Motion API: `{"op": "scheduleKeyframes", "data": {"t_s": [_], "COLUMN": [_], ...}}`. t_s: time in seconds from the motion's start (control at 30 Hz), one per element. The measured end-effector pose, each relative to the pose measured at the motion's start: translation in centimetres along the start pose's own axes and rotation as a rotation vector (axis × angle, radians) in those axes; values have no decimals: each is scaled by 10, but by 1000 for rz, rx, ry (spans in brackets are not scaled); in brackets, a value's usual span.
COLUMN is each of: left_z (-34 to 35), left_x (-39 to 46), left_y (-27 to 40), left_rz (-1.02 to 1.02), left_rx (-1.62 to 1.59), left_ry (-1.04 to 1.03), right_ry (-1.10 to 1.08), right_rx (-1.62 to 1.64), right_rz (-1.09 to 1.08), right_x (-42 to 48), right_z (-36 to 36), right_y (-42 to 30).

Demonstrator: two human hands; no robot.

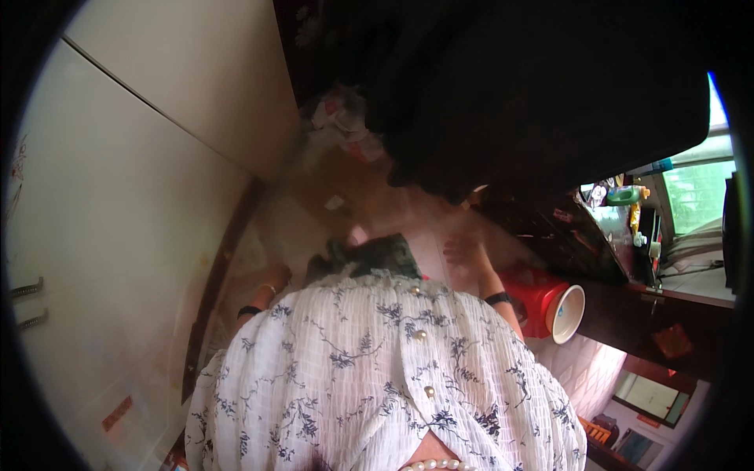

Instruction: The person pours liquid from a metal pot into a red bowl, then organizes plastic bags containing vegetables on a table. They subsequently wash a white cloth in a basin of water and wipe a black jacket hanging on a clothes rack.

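Note:
My right hand [462,250] hangs low at my side, its fingers apart and nothing visible in it; a dark band circles that wrist. The nearest thing to it is a red plastic stool [533,297], with a white round container [569,314] at its side. My left hand [278,274] is low beside a pale door panel [129,247]; it is dim, partly behind my patterned shirt [353,365], so its fingers are unclear. Dark green cloth [383,256] shows below the shirt hem.
A large dark shape [530,100] fills the upper right, too dark to identify. Crumpled white and red wrappings [347,123] lie beyond me. On the right, a counter holds a green bottle [623,195] by a window [701,194]. A small pale scrap [334,202] lies ahead.

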State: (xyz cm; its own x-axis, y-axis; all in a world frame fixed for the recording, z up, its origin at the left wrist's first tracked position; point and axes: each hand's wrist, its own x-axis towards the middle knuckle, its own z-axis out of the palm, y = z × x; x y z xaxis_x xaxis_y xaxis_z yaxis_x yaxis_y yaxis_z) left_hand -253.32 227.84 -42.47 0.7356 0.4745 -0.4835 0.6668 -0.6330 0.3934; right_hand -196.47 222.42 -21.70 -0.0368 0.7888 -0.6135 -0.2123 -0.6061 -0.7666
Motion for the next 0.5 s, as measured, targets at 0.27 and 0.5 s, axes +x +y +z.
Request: {"op": "scheduleKeyframes", "data": {"t_s": [0.27, 0.5], "left_z": [-40, -69], "left_x": [36, 70], "left_y": [22, 8], "left_rz": [-396, -396], "left_rx": [-480, -319], "left_ry": [163, 99], "right_ry": [381, 320], "right_rx": [-20, 41], "right_rz": [205, 208], "right_x": [-35, -31], "right_z": [-12, -18], "right_y": [23, 57]}}
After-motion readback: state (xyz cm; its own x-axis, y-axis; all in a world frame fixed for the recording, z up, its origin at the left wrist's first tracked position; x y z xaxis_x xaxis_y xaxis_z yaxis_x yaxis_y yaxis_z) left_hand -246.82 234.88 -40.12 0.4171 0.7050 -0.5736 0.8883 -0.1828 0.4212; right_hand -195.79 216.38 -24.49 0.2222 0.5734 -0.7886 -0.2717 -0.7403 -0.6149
